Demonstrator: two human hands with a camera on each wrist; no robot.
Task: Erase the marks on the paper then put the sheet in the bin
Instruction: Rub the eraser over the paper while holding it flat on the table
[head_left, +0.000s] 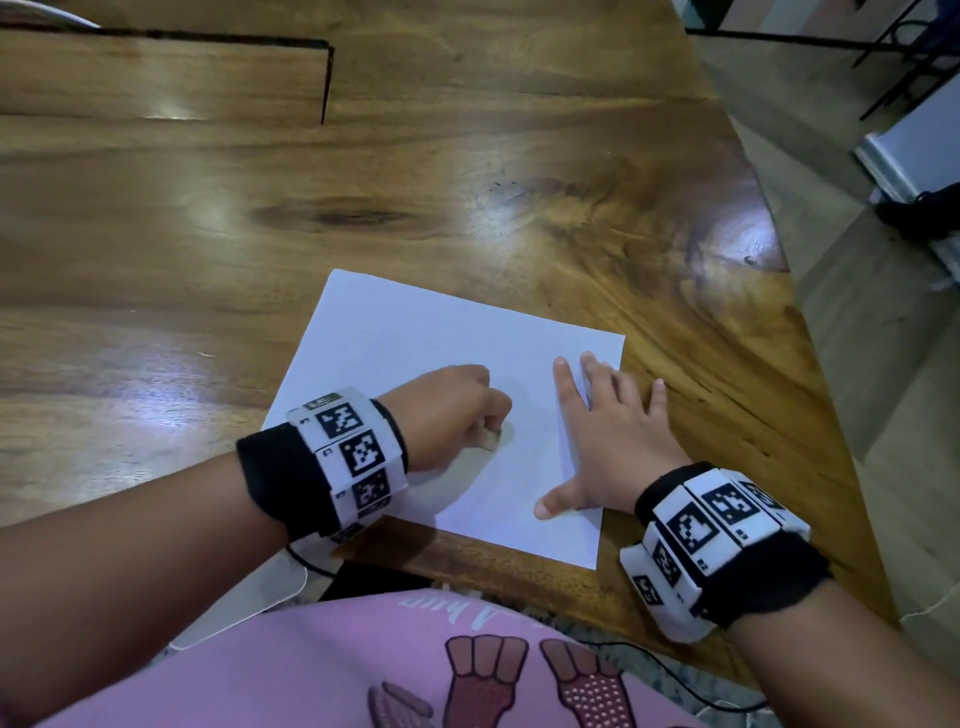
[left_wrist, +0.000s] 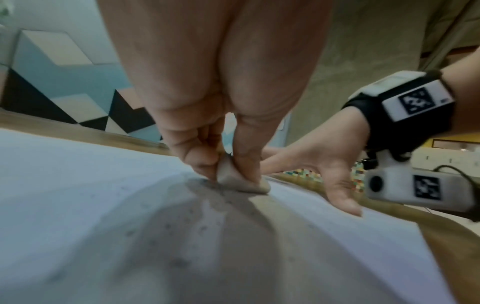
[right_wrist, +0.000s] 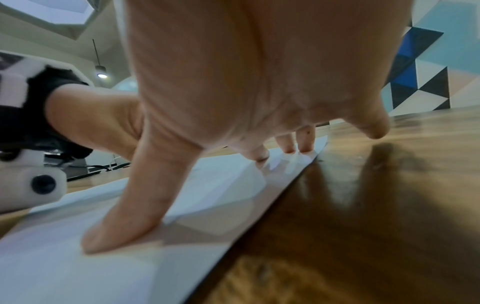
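Note:
A white sheet of paper (head_left: 415, 353) lies flat on the wooden table (head_left: 467, 182) near its front edge. My left hand (head_left: 457, 410) pinches a small off-white eraser (head_left: 489, 441) and holds its tip down on the sheet's middle. In the left wrist view the eraser (left_wrist: 239, 181) sits between thumb and fingers, with grey crumbs and smudge on the paper (left_wrist: 78, 195) around it. My right hand (head_left: 602, 441) lies flat with fingers spread on the sheet's right side, pressing it down; the little finger reaches onto the wood. The paper (right_wrist: 64, 267) shows under the thumb in the right wrist view.
The table's right edge (head_left: 810, 364) runs close beside my right hand, with floor beyond it. A dark slot or seam (head_left: 327, 83) cuts the tabletop at the far left. Cables (head_left: 691, 686) hang below the front edge near my lap. No bin is in view.

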